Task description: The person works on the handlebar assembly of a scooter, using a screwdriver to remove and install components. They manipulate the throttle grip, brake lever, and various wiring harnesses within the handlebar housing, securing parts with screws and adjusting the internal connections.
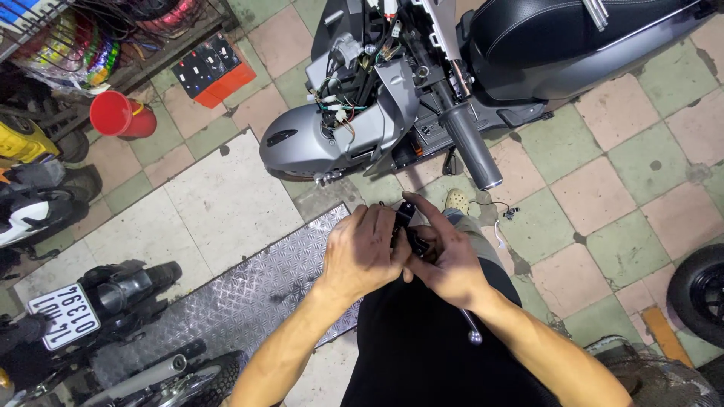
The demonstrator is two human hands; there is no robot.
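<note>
Left hand [360, 252] and right hand [445, 264] are gripping small black part [405, 218] | hovering over ribbed metal plate [249, 301] edge | tiled floor [626, 173] lying open rightward | grey scooter [392, 98] standing near.

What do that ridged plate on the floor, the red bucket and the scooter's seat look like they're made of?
The ridged plate looks like bare metal: grey, dully shiny, with a raised tread pattern. The red bucket is probably plastic, going by its even, glossy colour. The scooter seat seems to be black vinyl or leather, with a fine grain and a stitched seam; which one cannot be told.
</note>
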